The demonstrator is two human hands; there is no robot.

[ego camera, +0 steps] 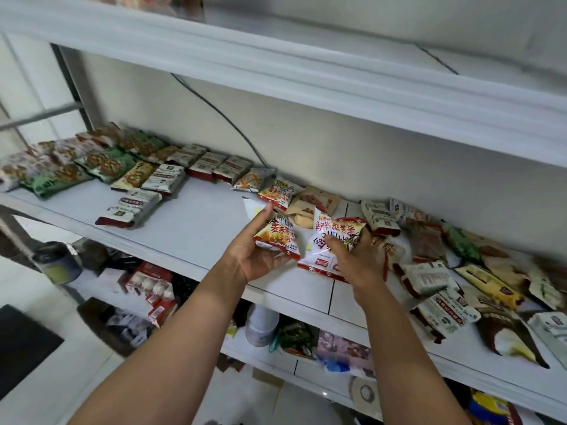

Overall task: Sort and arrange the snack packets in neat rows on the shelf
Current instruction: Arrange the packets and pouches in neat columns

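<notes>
Both bare forearms reach up toward the front edge of the smooth white shelf point(199, 222). The left hand point(256, 256) cups a puffy, crinkled red-and-orange packet point(277, 237), with the thumb pressed near its upper corner and the fingers curled beneath. Just beside it, the right hand point(360, 260) curls its fingers round a second packet point(340, 230) of the same print, above a flat white pouch point(319, 259) near the shelf's front edge. Toward the right end, glossy foil packs lie in a loose heap point(445, 283), overlapping and tilted. Toward the left back corner, green packs point(104, 167) and white-and-red packs point(170, 177) lie in rows. Behind them, a grey cable point(221, 115) runs down the pale wall.
</notes>
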